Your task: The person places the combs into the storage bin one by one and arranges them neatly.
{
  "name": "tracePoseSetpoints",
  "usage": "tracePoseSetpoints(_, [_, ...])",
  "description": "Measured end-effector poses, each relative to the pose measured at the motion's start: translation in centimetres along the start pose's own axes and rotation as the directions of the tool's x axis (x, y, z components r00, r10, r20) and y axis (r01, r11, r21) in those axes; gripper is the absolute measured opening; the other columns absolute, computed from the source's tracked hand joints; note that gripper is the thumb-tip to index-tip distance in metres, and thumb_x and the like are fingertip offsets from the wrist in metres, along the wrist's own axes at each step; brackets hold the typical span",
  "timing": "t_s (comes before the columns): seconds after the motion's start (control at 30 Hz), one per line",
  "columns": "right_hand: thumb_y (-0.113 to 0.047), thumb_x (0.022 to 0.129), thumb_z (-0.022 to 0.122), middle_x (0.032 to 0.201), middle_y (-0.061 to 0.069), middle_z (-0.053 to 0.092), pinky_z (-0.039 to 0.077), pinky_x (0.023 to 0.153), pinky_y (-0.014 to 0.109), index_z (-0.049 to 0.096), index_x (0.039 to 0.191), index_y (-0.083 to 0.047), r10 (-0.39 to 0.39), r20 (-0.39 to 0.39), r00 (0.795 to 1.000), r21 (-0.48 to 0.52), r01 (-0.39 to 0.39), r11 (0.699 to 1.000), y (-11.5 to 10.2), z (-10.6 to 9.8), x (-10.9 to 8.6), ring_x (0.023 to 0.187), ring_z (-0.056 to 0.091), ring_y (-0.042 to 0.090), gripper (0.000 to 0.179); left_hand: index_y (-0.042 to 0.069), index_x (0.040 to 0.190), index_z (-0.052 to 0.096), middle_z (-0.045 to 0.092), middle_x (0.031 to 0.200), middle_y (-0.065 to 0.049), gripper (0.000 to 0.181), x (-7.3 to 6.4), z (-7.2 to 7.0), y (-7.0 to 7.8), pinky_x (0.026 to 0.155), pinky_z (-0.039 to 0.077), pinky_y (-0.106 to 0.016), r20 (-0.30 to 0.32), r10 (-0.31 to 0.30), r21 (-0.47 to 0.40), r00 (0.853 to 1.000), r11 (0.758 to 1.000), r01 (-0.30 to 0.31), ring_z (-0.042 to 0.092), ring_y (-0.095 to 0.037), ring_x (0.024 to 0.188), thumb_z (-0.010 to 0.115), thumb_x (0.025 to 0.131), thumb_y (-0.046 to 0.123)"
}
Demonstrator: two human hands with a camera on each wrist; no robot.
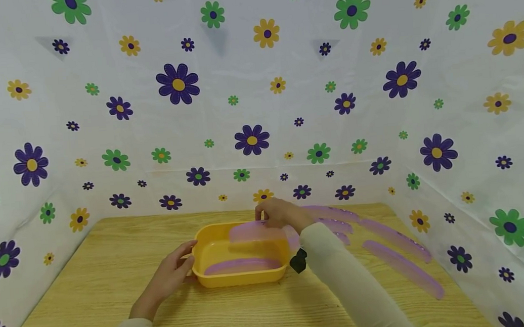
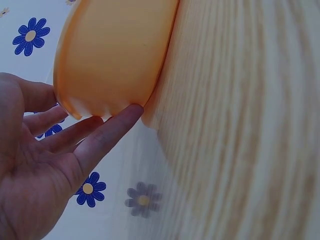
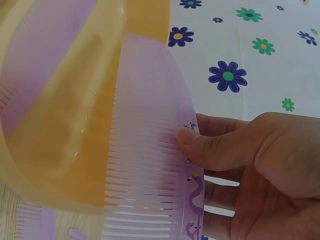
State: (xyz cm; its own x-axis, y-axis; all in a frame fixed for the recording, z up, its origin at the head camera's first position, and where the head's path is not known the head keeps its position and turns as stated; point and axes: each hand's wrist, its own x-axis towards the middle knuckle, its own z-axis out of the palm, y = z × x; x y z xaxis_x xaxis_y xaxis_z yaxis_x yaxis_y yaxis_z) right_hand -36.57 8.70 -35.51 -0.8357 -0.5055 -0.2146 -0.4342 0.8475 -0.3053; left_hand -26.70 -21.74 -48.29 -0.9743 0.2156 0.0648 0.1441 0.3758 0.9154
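Note:
A yellow plastic basin stands on the wooden table. Inside it, along the near wall, lies a purple comb. My right hand pinches a second translucent purple comb by its printed spine, thumb on one face and fingers behind. This comb is over the back right part of the basin, teeth facing inward in the right wrist view. My left hand touches the basin's left end, its fingers against the outer wall and rim in the left wrist view.
Several more purple combs lie to the right of the basin, among them a near comb and a farther comb. Others are partly hidden behind my right forearm. A white flowered sheet surrounds the wooden table at the back and sides.

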Motion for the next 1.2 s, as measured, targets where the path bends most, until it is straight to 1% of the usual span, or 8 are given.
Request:
tracePoseSetpoints(0.17, [-0.004,0.098,0.068,0.11,0.007,0.069,0.06,0.1,0.039,0.072,0.115,-0.016,0.001,0.013,1.0,-0.012,-0.001,1.0,-0.7,0.2,0.5,0.1,0.06,0.023,0.022,0.003,0.157,0.036,0.039,0.158,-0.033,0.051,-0.1,-0.1,0.0,0.085,0.066,-0.04,-0.001,0.011,0.003,1.0,1.0,-0.011,0.054,-0.051,0.135,0.047,0.111,0.018])
tracePoseSetpoints(0.27, [-0.004,0.098,0.067,0.111,0.007,0.069,0.06,0.097,0.038,0.072,0.114,-0.016,-0.002,0.017,1.0,-0.02,0.003,1.0,-1.2,0.2,0.7,0.099,0.06,0.022,0.021,0.002,0.157,0.036,0.038,0.158,-0.034,0.05,0.0,-0.1,-0.1,0.085,0.066,-0.04,0.002,0.018,0.002,1.0,1.0,-0.018,0.053,-0.052,0.136,0.047,0.111,0.019])
tracePoseSetpoints(0.43, [-0.004,0.098,0.067,0.112,0.006,0.069,0.061,0.091,0.033,0.072,0.115,-0.016,-0.021,0.03,0.999,-0.037,0.022,0.999,-2.0,0.4,1.3,0.097,0.06,0.021,0.021,0.005,0.158,0.036,0.039,0.158,-0.031,0.049,0.2,-0.1,-0.3,0.086,0.066,-0.038,-0.003,0.002,0.004,1.0,1.0,-0.002,0.053,-0.05,0.136,0.045,0.111,0.019])
tracePoseSetpoints(0.53, [-0.005,0.098,0.067,0.113,0.006,0.068,0.06,0.09,0.033,0.071,0.116,-0.016,-0.012,0.046,0.999,-0.04,0.014,0.999,-2.5,0.6,1.7,0.097,0.059,0.021,0.022,0.005,0.157,0.036,0.039,0.158,-0.03,0.049,0.2,0.0,-0.2,0.086,0.066,-0.039,-0.005,0.0,-0.002,1.0,1.0,0.0,0.054,-0.049,0.136,0.046,0.111,0.019])
tracePoseSetpoints(0.77, [-0.007,0.098,0.068,0.114,0.004,0.066,0.058,0.084,0.032,0.07,0.117,-0.019,0.03,0.083,0.996,-0.062,-0.025,0.998,-3.2,1.1,2.3,0.095,0.058,0.021,0.022,0.002,0.158,0.035,0.037,0.158,-0.033,0.051,0.2,0.0,-0.2,0.086,0.066,-0.041,0.02,0.023,-0.039,1.0,0.999,-0.023,0.053,-0.051,0.136,0.047,0.111,0.018])
tracePoseSetpoints(0.97, [-0.009,0.098,0.07,0.113,0.001,0.065,0.058,0.093,0.037,0.068,0.116,-0.022,0.061,0.099,0.993,-0.061,-0.056,0.997,-3.7,1.6,3.0,0.098,0.058,0.021,0.022,0.002,0.158,0.034,0.037,0.159,-0.032,0.05,0.2,-0.1,-0.1,0.086,0.066,-0.04,0.017,0.029,-0.031,0.999,0.999,-0.028,0.053,-0.05,0.136,0.045,0.111,0.016])
tracePoseSetpoints(1.03, [-0.009,0.097,0.07,0.111,0.001,0.064,0.058,0.094,0.037,0.067,0.114,-0.023,0.063,0.106,0.992,-0.061,-0.056,0.997,-3.9,1.8,3.3,0.098,0.058,0.021,0.022,0.002,0.158,0.035,0.038,0.159,-0.033,0.05,0.2,-0.1,-0.2,0.086,0.066,-0.04,0.016,0.029,-0.027,0.999,0.999,-0.029,0.053,-0.051,0.136,0.046,0.111,0.016])
tracePoseSetpoints(1.2, [-0.009,0.096,0.072,0.107,-0.001,0.064,0.056,0.084,0.032,0.066,0.111,-0.022,0.039,0.111,0.993,-0.099,-0.028,0.995,-4.1,2.8,3.9,0.093,0.058,0.019,0.021,0.002,0.157,0.035,0.038,0.158,-0.033,0.05,0.1,-0.2,-0.3,0.086,0.066,-0.041,0.012,0.027,-0.029,1.0,0.999,-0.027,0.053,-0.051,0.136,0.046,0.111,0.014])
